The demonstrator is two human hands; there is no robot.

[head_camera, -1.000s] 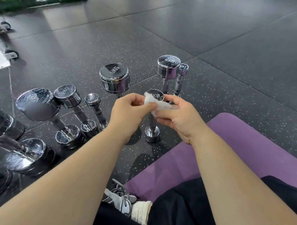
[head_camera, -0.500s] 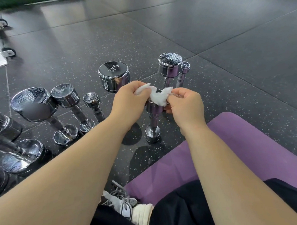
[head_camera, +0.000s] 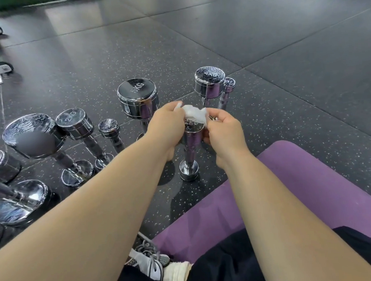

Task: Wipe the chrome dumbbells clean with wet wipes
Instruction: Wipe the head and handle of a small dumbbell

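Observation:
A small chrome dumbbell (head_camera: 190, 146) stands upright on the dark floor in front of me. A crumpled white wet wipe (head_camera: 194, 113) hangs just above its top head. My left hand (head_camera: 166, 128) pinches the wipe's left end and my right hand (head_camera: 223, 132) pinches its right end. Both hands sit on either side of the dumbbell's top. The dumbbell's lower head rests on the floor between my forearms.
Several more chrome dumbbells stand upright around it: a 5KG one (head_camera: 138, 98) behind my left hand, two (head_camera: 209, 82) at the back right, and several (head_camera: 74, 124) at the left. A purple mat (head_camera: 299, 178) lies under me at the right. My shoe (head_camera: 148, 263) shows at the bottom.
Both hands rose from beside the dumbbell's top and drew the wipe over its head. The wipe went from flat in my right fingers to bunched between both hands.

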